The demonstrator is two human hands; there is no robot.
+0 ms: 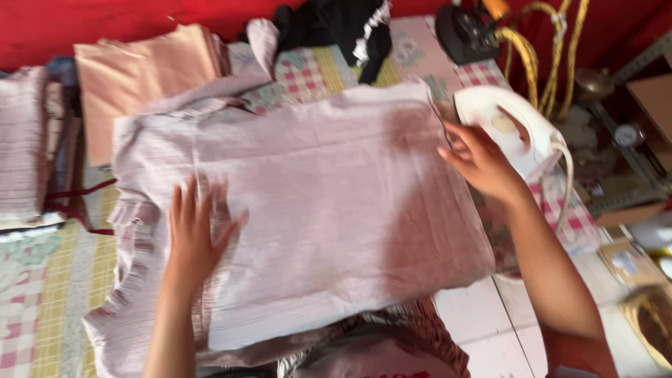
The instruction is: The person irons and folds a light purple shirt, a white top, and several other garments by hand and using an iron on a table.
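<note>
- We see a pale lilac, finely striped cotton garment (336, 210) spread flat across the middle of the scene, lying on a checked and floral patchwork cloth (308, 73) that covers the desk.
- Our left hand (194, 234) lies palm down on the near-left part of the garment, its fingers (189, 199) spread open and flat, gripping nothing.
- Our right hand (483, 164) rests at the garment's far-right edge, fingers stretched out and open, touching the cloth; whether they pinch the edge we cannot tell.
- Just right of that hand stands a white electric iron (511, 129), tipped up on its heel, with a pale cord (565, 185) hanging down beside it.
- At the far right a black iron (465, 31) sits beside yellow braided cords (542, 49).
- Far from us, in the middle, a black garment with white lace trim (343, 28) lies bunched on the patchwork cloth.
- At the far left lies a folded peach fabric (140, 70), and further left a stack of folded striped pinkish clothes (28, 140).
- A red surface (105, 21) fills the far background.
- The picture is blurred, so finer detail is unclear.
</note>
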